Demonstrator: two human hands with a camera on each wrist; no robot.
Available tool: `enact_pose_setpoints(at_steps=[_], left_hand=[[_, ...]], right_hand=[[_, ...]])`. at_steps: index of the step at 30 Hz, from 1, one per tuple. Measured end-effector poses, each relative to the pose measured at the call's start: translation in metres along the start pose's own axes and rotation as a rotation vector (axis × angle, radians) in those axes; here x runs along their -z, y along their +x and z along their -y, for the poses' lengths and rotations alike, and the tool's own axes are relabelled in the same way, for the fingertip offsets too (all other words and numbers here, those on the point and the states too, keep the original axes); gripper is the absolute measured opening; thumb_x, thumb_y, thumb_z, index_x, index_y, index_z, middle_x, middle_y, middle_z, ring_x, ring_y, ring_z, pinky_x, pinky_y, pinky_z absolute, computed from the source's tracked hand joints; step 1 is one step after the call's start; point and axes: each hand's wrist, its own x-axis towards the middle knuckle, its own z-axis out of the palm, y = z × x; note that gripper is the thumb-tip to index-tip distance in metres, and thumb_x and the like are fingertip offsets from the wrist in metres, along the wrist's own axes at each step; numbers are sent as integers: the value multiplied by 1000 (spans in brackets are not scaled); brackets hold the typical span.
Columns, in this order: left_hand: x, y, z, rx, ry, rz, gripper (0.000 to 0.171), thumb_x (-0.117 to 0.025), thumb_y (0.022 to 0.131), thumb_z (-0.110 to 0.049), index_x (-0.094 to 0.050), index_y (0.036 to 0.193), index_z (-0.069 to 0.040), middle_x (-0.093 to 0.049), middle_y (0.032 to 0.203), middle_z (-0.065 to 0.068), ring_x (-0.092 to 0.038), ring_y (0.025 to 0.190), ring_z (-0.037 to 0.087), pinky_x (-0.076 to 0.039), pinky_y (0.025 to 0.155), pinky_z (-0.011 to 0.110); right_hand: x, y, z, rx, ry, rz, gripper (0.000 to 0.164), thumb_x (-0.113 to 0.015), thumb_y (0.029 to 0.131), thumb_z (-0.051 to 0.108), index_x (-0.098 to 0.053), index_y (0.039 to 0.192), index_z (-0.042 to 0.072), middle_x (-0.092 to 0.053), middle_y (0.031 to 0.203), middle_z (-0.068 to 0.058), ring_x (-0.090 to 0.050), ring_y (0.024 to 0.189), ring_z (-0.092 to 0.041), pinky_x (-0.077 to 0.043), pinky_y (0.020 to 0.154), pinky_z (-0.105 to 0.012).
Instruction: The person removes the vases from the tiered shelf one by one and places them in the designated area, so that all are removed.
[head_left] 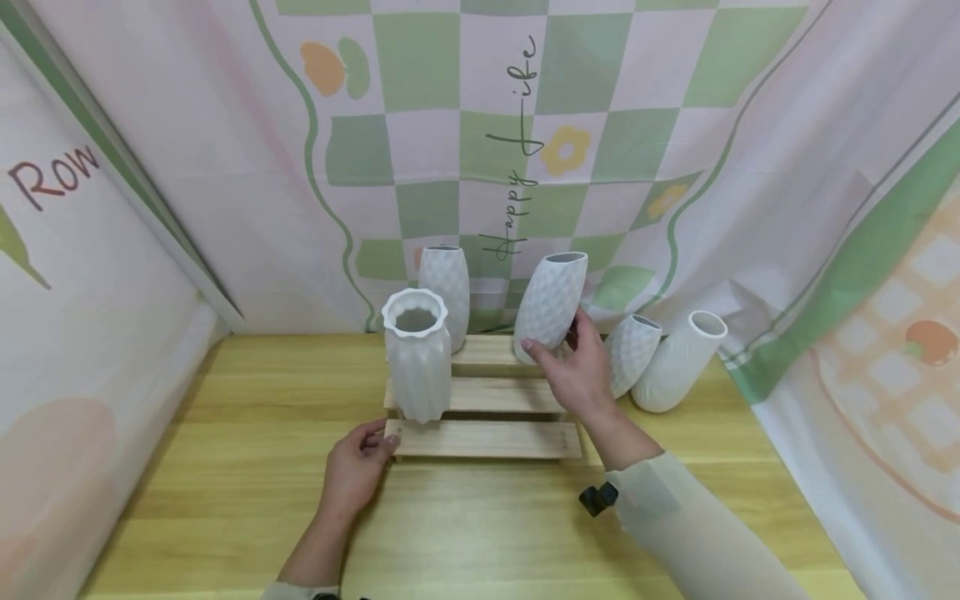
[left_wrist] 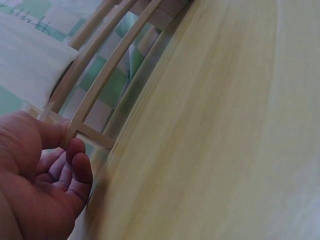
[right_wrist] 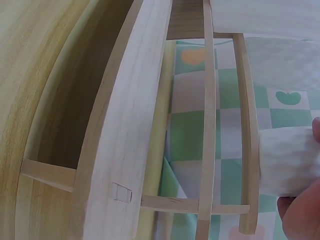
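My right hand (head_left: 581,367) grips the lower part of a white dimpled vase (head_left: 552,304), whose base is at the back tier of a stepped wooden rack (head_left: 480,439). In the right wrist view the same vase (right_wrist: 285,155) stands at the top slat, with fingers (right_wrist: 302,210) at its side. At the rack's front left corner, my left hand (head_left: 356,467) pinches the end of the lowest slat between thumb and fingers. A scalloped-rim white vase (head_left: 420,367) stands on the middle tier at the left. Behind it, another dimpled vase (head_left: 450,287) stands on the back tier.
Right of the rack, a small dimpled vase (head_left: 632,354) and a leaning round-mouthed white vase (head_left: 678,362) are on the wooden table (head_left: 300,375). A checked cloth (head_left: 495,142) hangs close behind the rack. Printed cloths hang at both sides.
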Motion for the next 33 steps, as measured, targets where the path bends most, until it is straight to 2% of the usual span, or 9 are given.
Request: enact_pose_setpoints(at_steps=[26,33], left_hand=[[-3,-2,1,4,12,11,41,-75,95,-24,-69,130,-3,-72,100,7,-67,86,18,-55,72,29],[-1,-1,1,-6,16,3,41,-75,96,-23,-68,131,-3,-73,100,8,-68,87,19,-56,72,29]], right_hand=[[6,-14,1,57,18,2,78,-86,88,28,-45,150,4,-56,139,-15,-57,129,-32,-43,111,-53],[6,-18,4,71,30,-13,77,-87,86,25,-47,149,5,-57,138,-13,-58,127,-30,-45,110,-49]])
